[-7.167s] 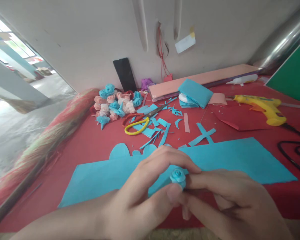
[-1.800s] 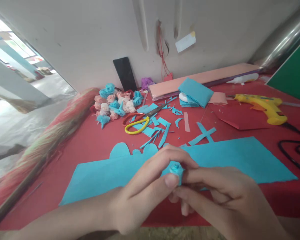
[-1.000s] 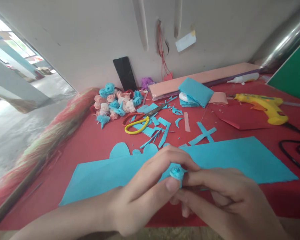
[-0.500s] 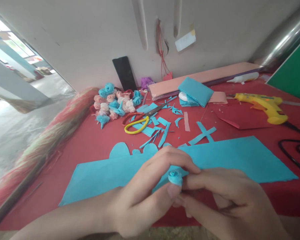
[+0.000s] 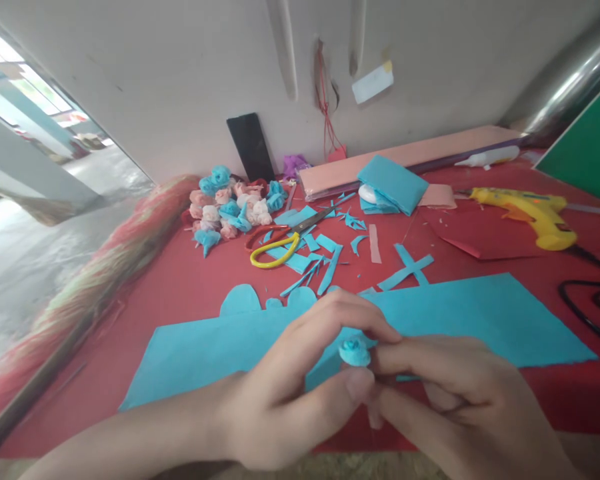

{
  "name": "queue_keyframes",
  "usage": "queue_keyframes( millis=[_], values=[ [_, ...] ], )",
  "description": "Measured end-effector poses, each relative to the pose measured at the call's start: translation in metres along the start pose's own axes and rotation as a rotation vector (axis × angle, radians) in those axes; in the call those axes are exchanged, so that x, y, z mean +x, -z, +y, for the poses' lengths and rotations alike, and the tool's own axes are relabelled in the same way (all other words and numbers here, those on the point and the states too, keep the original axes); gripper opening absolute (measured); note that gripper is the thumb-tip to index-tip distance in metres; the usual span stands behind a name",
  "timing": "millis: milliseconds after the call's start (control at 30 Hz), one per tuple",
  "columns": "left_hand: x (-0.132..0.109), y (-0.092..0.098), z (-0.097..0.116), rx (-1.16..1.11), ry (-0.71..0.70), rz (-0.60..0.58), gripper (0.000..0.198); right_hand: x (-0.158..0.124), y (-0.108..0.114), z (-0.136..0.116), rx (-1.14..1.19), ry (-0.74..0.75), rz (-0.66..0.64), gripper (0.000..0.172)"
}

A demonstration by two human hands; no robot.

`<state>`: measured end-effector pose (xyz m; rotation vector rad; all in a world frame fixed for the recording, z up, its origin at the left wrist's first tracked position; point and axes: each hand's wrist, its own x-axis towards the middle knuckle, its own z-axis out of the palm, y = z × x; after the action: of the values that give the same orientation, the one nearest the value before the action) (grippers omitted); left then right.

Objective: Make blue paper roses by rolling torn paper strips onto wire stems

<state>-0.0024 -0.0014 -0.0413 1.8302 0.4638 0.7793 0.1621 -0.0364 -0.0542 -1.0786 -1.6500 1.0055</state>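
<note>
A small blue crepe paper flower [image 5: 355, 351] sits between my two hands, above the front part of the table. The fingers of my left hand [image 5: 300, 387] curve around it, with the thumb pressed at its base. From the other side, my right hand [image 5: 460, 393] pinches the flower's lower part between thumb and forefinger. The fingers hide the underside of the flower. Beneath my hands a long blue crepe paper strip [image 5: 480, 317] lies across the red table [image 5: 145, 287]. Rounded blue paper pieces [image 5: 240, 301] lie just beyond its far edge.
Scissors [image 5: 280, 247] lie among blue paper scraps [image 5: 330, 267]. Behind them are a pile of paper flowers [image 5: 230, 210], a leaning black phone [image 5: 251, 147] and folded blue paper [image 5: 395, 183]. A yellow glue gun [image 5: 530, 213] with its cord is at right; a broom-like bundle [image 5: 80, 300] lies left.
The blue flower has turned and tipped slightly between my fingers. My left thumb has slid a little to the right along its base. The things on the table lie as before.
</note>
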Motion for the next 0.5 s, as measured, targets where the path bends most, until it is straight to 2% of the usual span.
queue_keyframes(
  millis=[167,500],
  values=[
    [-0.0025,-0.0002,-0.0008,-0.109,0.041,-0.021,0.022,0.0007,-0.0006,-0.0013,0.065,-0.02,0.015,0.022],
    [-0.0051,-0.0022,0.0003,-0.232,0.158,0.003,0.023,-0.002,0.0021,-0.0048,0.095,-0.017,-0.064,0.026]
  ],
)
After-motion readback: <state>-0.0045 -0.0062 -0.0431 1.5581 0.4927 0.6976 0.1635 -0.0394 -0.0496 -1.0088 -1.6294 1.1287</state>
